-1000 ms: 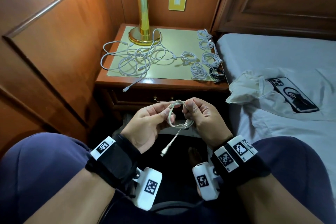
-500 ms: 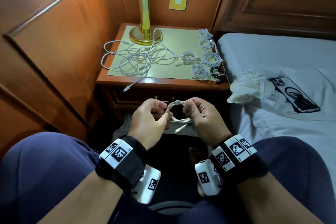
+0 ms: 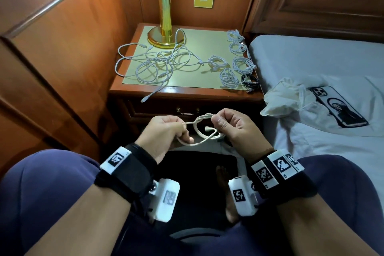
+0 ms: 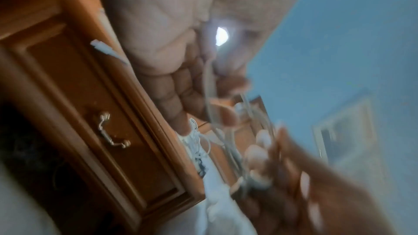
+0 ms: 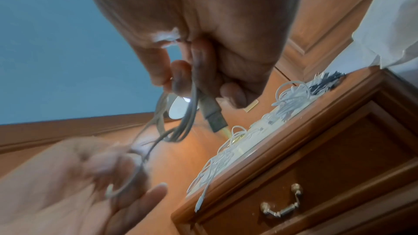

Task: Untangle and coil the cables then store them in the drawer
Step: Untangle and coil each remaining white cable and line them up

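Left hand [image 3: 164, 133] farther left, white cable [image 3: 204, 129] now taut.

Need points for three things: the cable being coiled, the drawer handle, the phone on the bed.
cable [image 3: 204, 129], head view, on the coiled loops between both hands.
drawer handle [image 5: 281, 208], right wrist view, on the middle of the metal bail.
phone [image 3: 338, 106], head view, on the middle of its printed back.
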